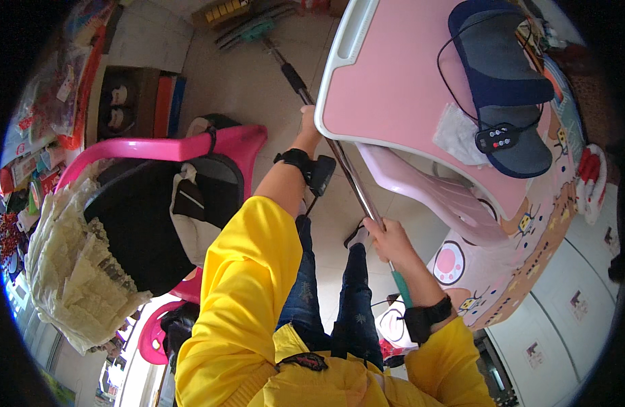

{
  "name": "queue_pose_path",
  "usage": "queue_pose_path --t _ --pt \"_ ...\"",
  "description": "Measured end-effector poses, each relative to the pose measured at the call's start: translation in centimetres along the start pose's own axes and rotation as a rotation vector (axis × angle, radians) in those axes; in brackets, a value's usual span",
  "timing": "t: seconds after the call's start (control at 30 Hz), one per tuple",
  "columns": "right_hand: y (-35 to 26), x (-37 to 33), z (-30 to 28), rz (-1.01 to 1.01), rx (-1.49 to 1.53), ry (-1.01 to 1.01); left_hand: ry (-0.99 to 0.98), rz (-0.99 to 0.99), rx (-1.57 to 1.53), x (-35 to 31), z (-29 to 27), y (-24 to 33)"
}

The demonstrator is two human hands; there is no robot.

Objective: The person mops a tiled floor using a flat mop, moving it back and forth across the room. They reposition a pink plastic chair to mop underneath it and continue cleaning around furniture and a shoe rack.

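Both my hands grip the long metal pole of a mop [354,178], which slants across the view from upper left to lower right. My left hand [310,122] is closed around the pole higher up, just below its black sleeve and beside the corner of a pink table [394,81]. Farther down, my right hand [389,240] is wrapped around the pole near its green end grip [401,288]. The wide mop head [255,29], green in the middle with grey edges, rests on the tiled floor at the far end.
On the left stands a bright pink chair [150,147] draped with dark clothes and cream lace fabric [75,271]. A pale pink chair [421,186] is tucked at the table, which bears a blue-grey cushion-like device [502,74] with a wired remote [497,138]. Cardboard boxes [146,102] sit beyond.
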State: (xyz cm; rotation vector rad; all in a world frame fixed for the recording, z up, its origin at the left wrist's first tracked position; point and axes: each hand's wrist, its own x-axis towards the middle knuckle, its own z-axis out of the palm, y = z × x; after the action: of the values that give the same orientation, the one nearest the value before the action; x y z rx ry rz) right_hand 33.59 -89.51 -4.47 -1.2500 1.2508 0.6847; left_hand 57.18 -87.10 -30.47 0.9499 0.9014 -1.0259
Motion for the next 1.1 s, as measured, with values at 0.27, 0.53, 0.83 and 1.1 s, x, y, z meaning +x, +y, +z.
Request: queue_pose_path --t 0.27,0.53,0.83,1.1 --pt "5.6 -4.3 1.4 0.25 0.278 -0.057 0.002 -0.157 0.058 -4.2 0.1 -7.0" --pt "10.2 -8.2 2.0 0.277 0.12 -0.185 0.053 -0.284 0.151 -8.5 -5.0 -11.8" --pt "20.3 -16.6 0.5 0.267 -0.195 0.034 0.083 -0.127 0.936 -23.3 -7.9 -17.1" --pt "15.0 -8.4 4.7 -0.064 -0.474 0.047 0.146 0.106 0.806 -17.3 -11.3 -9.8"
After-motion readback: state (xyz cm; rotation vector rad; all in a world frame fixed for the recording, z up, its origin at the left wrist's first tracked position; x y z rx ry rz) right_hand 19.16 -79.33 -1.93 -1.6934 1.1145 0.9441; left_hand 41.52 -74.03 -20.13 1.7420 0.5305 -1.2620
